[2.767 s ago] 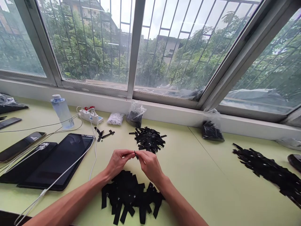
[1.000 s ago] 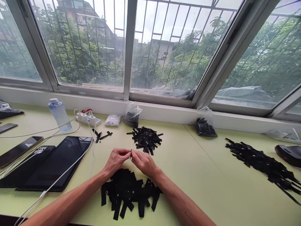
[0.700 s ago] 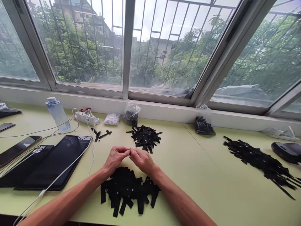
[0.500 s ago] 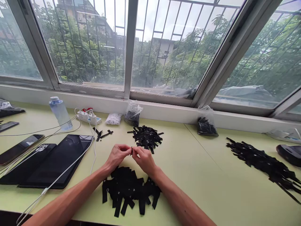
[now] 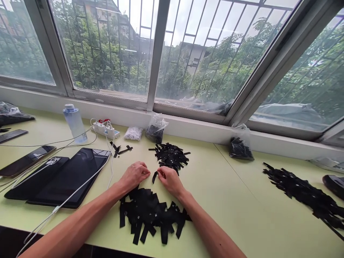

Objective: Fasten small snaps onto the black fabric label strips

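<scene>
My right hand (image 5: 170, 179) pinches a short black fabric strip (image 5: 154, 177), which hangs down to the left of the fingertips. Just left of it, my left hand (image 5: 135, 174) is closed with thumb and fingertips together; anything between them is too small to make out. A gap separates the two hands. Below them, near the front of the table, lies a spread pile of black fabric strips (image 5: 150, 211) with small pale marks on some. Behind my right hand is a second heap of black strips (image 5: 172, 154), partly hidden by that hand.
Loose strips (image 5: 125, 149) lie by a white packet (image 5: 133, 133). Two clear bags (image 5: 156, 132) (image 5: 241, 148) stand along the sill. A bottle (image 5: 75, 125), power strip (image 5: 106, 129), cables and a tablet (image 5: 72, 179) occupy the left. Far right: a long strip pile (image 5: 303, 193).
My hands, earlier together at a small dark piece, have moved apart. The black strip now hangs from my right fingers alone. The whole view has shifted slightly.
</scene>
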Available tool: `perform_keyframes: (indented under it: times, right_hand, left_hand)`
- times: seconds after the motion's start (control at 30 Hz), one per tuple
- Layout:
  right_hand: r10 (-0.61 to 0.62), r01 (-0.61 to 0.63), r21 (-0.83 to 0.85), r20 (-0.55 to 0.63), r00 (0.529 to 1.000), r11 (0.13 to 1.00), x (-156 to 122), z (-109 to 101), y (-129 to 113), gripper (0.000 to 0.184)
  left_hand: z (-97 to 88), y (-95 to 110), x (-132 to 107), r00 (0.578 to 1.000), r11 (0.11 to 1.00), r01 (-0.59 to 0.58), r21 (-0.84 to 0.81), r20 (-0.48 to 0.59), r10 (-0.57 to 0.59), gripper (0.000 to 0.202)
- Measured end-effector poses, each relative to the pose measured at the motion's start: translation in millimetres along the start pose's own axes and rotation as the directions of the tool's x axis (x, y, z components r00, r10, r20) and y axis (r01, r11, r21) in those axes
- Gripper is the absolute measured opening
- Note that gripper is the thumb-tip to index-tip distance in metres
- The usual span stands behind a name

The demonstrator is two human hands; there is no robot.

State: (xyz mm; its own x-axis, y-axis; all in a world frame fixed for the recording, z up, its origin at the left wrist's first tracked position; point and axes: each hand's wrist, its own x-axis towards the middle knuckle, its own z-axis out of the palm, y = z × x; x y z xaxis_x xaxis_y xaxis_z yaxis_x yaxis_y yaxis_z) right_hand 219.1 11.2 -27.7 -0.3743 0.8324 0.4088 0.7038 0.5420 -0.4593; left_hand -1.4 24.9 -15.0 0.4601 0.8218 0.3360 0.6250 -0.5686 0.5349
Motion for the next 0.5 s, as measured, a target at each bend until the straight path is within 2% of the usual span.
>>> perform_keyframes:
  times: [0.33, 0.5]
  right_hand:
    - [-0.054, 0.053, -0.007, -0.043, 0.998, 0.999, 3.9, -2.0, -2.1, 0.015]
    - [-0.088, 0.086, -0.028, -0.050, 0.995, 0.996, 3.1, -3.6, -5.7, 0.016]
  left_hand:
    - [2.6, -10.5, 2.1, 1.000, 0.998, 0.012, -0.057, -0.014, -0.013, 0.025]
    - [4.1, -10.8, 1.8, 0.994, 0.994, 0.106, -0.038, -0.022, -0.106, 0.022]
